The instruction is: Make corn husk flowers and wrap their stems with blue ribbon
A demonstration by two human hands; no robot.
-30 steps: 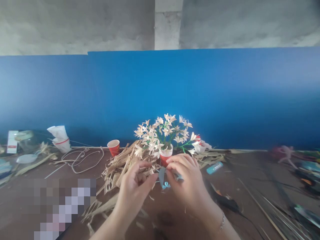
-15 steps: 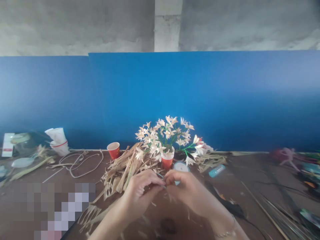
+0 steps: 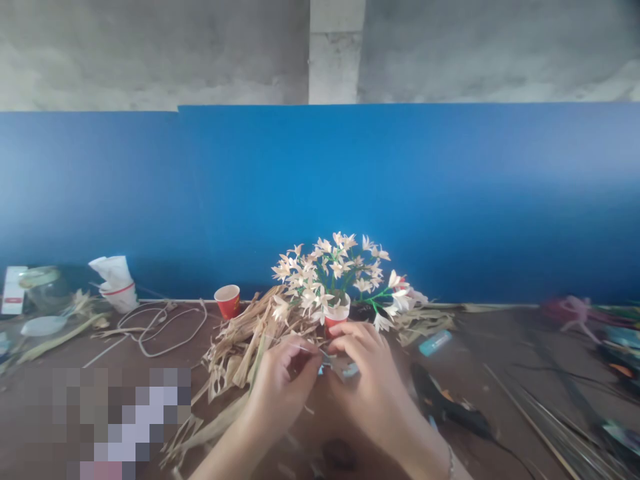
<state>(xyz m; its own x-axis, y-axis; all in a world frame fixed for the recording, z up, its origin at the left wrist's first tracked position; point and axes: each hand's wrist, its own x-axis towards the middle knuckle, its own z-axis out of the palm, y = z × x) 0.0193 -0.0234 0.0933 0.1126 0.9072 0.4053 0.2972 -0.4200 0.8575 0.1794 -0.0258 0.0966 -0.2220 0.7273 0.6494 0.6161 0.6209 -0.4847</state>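
Note:
My left hand (image 3: 280, 387) and my right hand (image 3: 370, 380) meet low in the middle, fingers pinched together around a thin pale strip (image 3: 306, 348) and a bit of light-blue tape (image 3: 345, 368). The tape roll is mostly hidden behind my right hand. Just beyond them stands a red paper cup (image 3: 334, 319) full of cream paper flowers (image 3: 334, 268) on green stems. A heap of dry corn husks (image 3: 245, 340) lies to the left of my hands.
On the brown table (image 3: 500, 360) lie an empty red cup (image 3: 227, 300), a white cord (image 3: 160, 323), stacked white cups (image 3: 116, 280), a light-blue lighter (image 3: 434, 342), a black glue gun (image 3: 445, 403) and thin sticks (image 3: 545, 427) at right. A blue wall panel (image 3: 400, 193) stands behind.
My hands dipped and then rose again. The right hand now covers the tape roll that showed half a second ago. The view shifted slightly downward.

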